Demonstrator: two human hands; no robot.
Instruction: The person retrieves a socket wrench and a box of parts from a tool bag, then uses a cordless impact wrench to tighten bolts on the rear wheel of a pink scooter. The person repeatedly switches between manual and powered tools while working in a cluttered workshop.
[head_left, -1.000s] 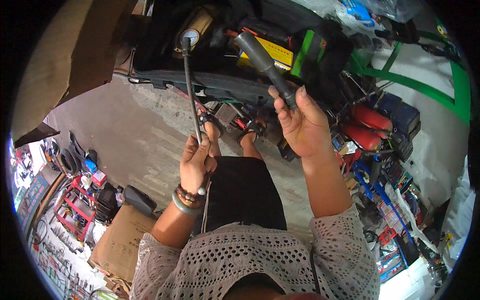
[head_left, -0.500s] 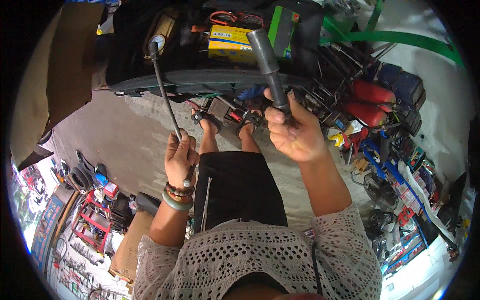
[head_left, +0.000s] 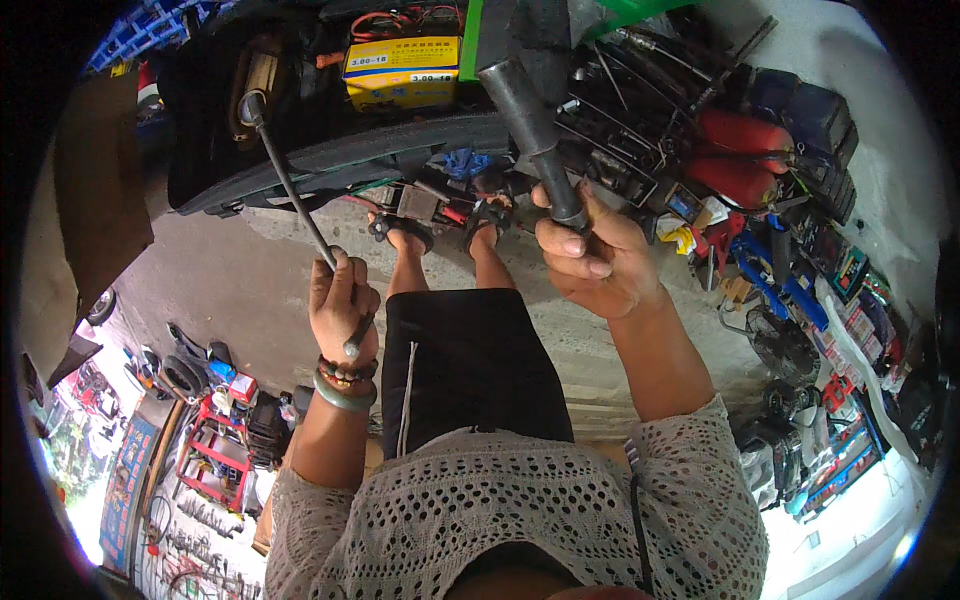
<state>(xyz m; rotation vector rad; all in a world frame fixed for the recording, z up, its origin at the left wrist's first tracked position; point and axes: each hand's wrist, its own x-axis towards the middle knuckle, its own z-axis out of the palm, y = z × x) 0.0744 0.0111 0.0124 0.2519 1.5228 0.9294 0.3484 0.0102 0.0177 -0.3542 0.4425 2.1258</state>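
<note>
Around a grey concrete floor [head_left: 220,270], crowded workshop clutter: at the left, a large cardboard sheet [head_left: 90,220] and, lower down, a red metal rack [head_left: 213,462]; at the right, long hand tools [head_left: 640,130], two red cylinders [head_left: 740,135] and a black fan [head_left: 785,345]. Beyond the sandalled feet [head_left: 402,237], an open black case [head_left: 400,140] with a yellow carton [head_left: 405,75] and a brass-coloured cylinder [head_left: 262,75] inside. Grasped in the curled left hand [head_left: 340,300], a long thin steel rod [head_left: 290,190], slanting up and leftward, with its lower end poking out below the palm, near a beaded bracelet [head_left: 345,373] and a pale bangle [head_left: 345,397]. At its upper end, a short socket-like head [head_left: 252,108], overlapping the brass-coloured cylinder in view; whether touching it, hard to tell from this angle. Gripped between thumb and fingers of the right hand [head_left: 600,250], by its narrower lower end, a dark stepped metal socket [head_left: 530,130], tilted with its wider end up and leftward, well apart from the rod.
</note>
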